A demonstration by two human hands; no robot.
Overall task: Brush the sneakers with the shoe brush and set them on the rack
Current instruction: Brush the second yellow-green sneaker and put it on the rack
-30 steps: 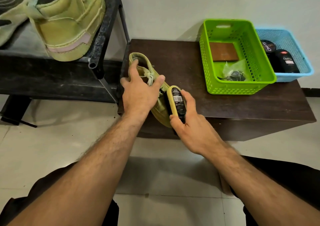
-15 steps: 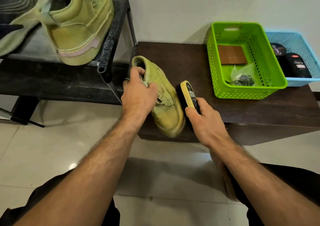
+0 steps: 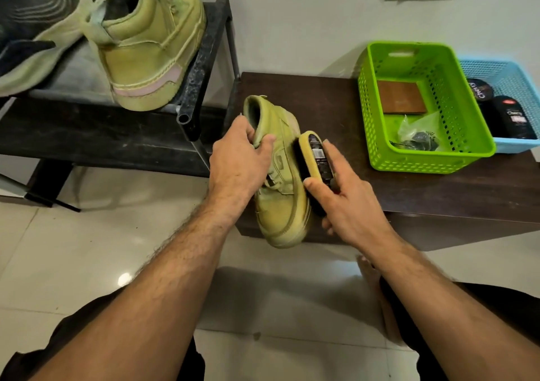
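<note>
Altogether two olive sneakers (image 3: 280, 181), one brush (image 3: 317, 161), two baskets (image 3: 423, 158).

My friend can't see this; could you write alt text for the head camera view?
A left hand holds an olive sneaker while the right hand brushes its side with a shoe brush; its mate sits on the rack.

Soft, matt green cloth sneaker (image 3: 280, 181), shoe brush (image 3: 317, 161) with smooth yellow back, shiny green plastic basket (image 3: 377, 135), dark matt wood table (image 3: 438, 193), rough black metal rack (image 3: 201, 67), glossy pale floor tiles (image 3: 73, 252)
</note>
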